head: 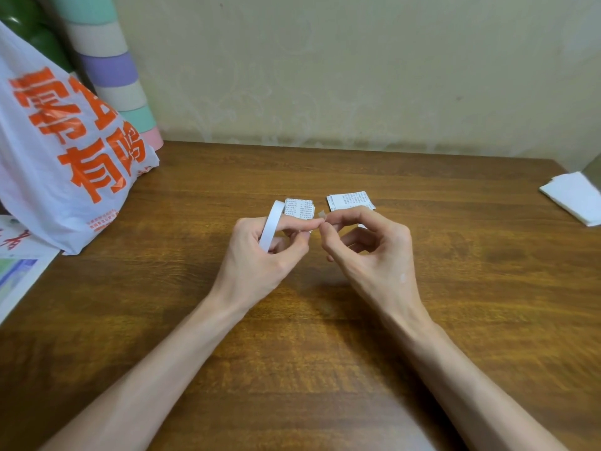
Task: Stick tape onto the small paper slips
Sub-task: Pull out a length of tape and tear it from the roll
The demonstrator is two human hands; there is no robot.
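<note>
The left hand (270,245), a tape roll (271,227) ringing its fingers (292,224), pinches a paper slip (299,208) above the surface (325,353). The right hand (367,245) has its fingers curled, pinching a tape piece (322,214) at the slip's right edge. Just behind lie spare slips (351,201), bare wood all round.

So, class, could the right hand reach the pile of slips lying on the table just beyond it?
Probably yes: the pile of slips lies just beyond the right hand, nothing standing between. But that hand pinches a piece of tape, so it must stick that down first.
</note>
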